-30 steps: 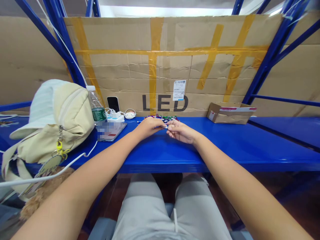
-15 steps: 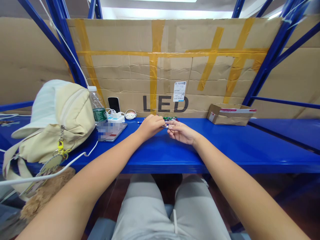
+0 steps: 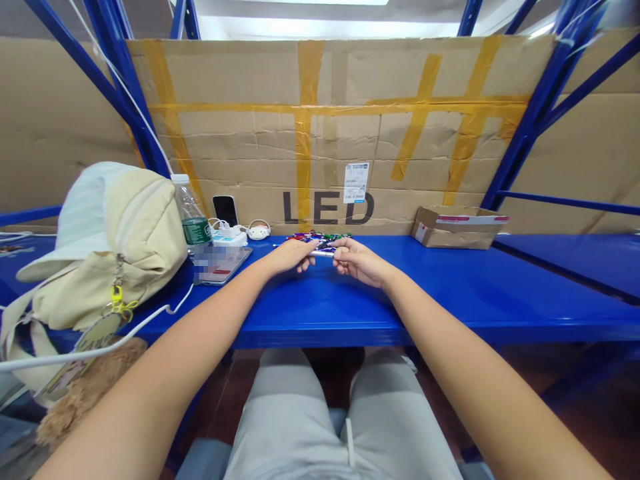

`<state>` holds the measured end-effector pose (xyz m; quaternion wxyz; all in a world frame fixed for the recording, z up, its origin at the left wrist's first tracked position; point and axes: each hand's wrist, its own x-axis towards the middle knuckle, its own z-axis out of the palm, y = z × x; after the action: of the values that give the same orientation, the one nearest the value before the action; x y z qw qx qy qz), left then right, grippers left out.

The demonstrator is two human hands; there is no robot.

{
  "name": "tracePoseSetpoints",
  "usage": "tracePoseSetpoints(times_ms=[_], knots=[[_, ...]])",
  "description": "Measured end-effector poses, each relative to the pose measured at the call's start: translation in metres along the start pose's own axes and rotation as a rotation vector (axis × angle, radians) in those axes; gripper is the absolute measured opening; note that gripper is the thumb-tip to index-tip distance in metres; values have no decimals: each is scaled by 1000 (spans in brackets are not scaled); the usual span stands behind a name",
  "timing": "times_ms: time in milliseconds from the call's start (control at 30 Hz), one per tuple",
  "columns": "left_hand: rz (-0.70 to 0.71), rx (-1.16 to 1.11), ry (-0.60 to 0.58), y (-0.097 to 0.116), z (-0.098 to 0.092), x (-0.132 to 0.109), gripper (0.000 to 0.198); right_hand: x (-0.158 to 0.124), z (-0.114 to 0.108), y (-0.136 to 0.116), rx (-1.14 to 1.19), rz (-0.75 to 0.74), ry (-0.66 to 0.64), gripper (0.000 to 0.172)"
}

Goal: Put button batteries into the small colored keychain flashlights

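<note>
Between my two hands a slim silvery pen (image 3: 324,253) lies roughly level, just above the blue tabletop. The fingers of my left hand (image 3: 291,257) close on its left end. My right hand (image 3: 361,263) pinches the other end between thumb and fingers. Right behind them, a pile of thin, multicoloured pen-like pieces (image 3: 320,236) lies on the table, partly hidden by the hands.
A cream backpack (image 3: 150,227), a water bottle (image 3: 196,217), a tablet-like device (image 3: 233,263) and a white power strip (image 3: 230,235) sit to the left. An open cardboard box (image 3: 457,229) stands at the back right. Taped cardboard (image 3: 260,147) walls the back.
My left hand has shifted left and turned lower, away from the right hand. More of the silvery pen and the coloured pile now shows. The right hand has hardly moved.
</note>
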<state>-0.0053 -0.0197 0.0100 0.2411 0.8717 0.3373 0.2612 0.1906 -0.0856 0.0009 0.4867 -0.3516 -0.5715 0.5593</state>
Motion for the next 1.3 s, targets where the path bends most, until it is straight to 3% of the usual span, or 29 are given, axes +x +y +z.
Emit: tracePoseSetpoints(times_ms=[300, 600, 700, 833, 1000, 1133, 1300], knots=[[62, -89, -20, 1, -7, -2, 39, 1, -3, 2, -98, -28, -5, 31], [107, -96, 3, -1, -8, 0, 32, 4, -5, 4, -392, -82, 54, 27], [82, -78, -1, -2, -5, 1, 31, 9, -20, 5, -607, -103, 163, 25], [34, -22, -34, -4, -5, -1, 34, 11, -56, 8, -900, -71, 315, 22], [-11, 104, -88, -12, -9, -3, 35, 5, -86, 13, -1142, 46, 221, 27], [-1, 205, -96, -18, -9, -1, 28, 7, -84, 14, -1250, 92, 154, 25], [62, 276, -72, -13, -4, 0, 22, 10, -63, 14, -1238, 47, 149, 22]])
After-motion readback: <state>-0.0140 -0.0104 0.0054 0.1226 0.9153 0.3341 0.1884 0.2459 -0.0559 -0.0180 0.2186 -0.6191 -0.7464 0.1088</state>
